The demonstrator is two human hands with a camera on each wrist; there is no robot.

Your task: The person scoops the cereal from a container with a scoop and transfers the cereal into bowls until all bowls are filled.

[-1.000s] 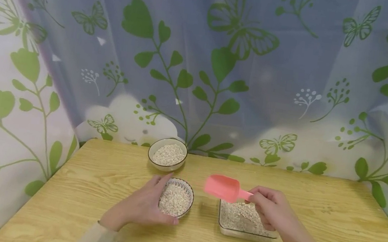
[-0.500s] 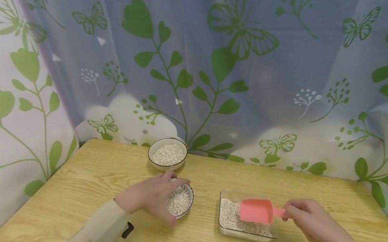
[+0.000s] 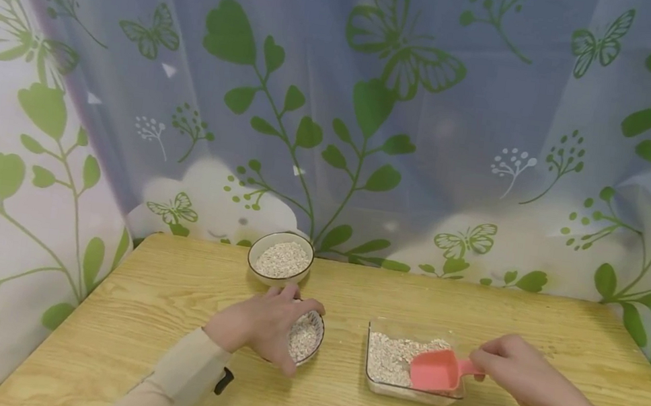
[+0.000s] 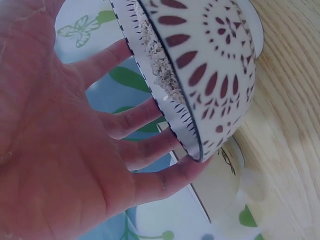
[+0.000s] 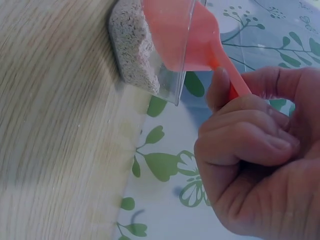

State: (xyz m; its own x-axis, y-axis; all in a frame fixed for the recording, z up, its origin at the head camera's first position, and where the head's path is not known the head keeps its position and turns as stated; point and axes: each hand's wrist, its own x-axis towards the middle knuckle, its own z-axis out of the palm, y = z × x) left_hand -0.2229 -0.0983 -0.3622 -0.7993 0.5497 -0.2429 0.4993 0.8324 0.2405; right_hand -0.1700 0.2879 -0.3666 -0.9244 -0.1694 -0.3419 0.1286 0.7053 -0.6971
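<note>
On the near part of the counter [image 3: 123, 313], the left hand [image 3: 262, 324] cups a patterned bowl [image 3: 306, 336] from the side. Its fingers [image 4: 150, 150] curl round the rim, so the grip is closed on the bowl. The left wrist view shows the bowl's dark petal pattern and pale oats [image 4: 157, 65] piled inside, close to the rim. A beige sleeve [image 3: 175, 381] covers that forearm, with a dark strap at the wrist.

To the right, well apart from the bowl, stands a clear tray [image 3: 372, 378] holding more oats [image 3: 392, 357]. The right hand [image 3: 514, 375] pinches the handle of a pink scoop [image 3: 437, 371] between thumb and curled fingers [image 5: 250, 140], a closed grip on the scoop. The scoop's mouth lies inside the tray at its right near corner, tipped down into the oats. Seen from the right wrist, the pink blade shows through the tray's clear wall [image 5: 175, 70], with oats heaped against it.

Farther back, just beyond the left hand, sits a second bowl [image 3: 281, 258], plain-rimmed and filled with oats; it stands apart from the patterned bowl and neither hand touches it.

Behind the counter hangs a curtain [image 3: 374, 101] printed with green leaves and butterflies.
</note>
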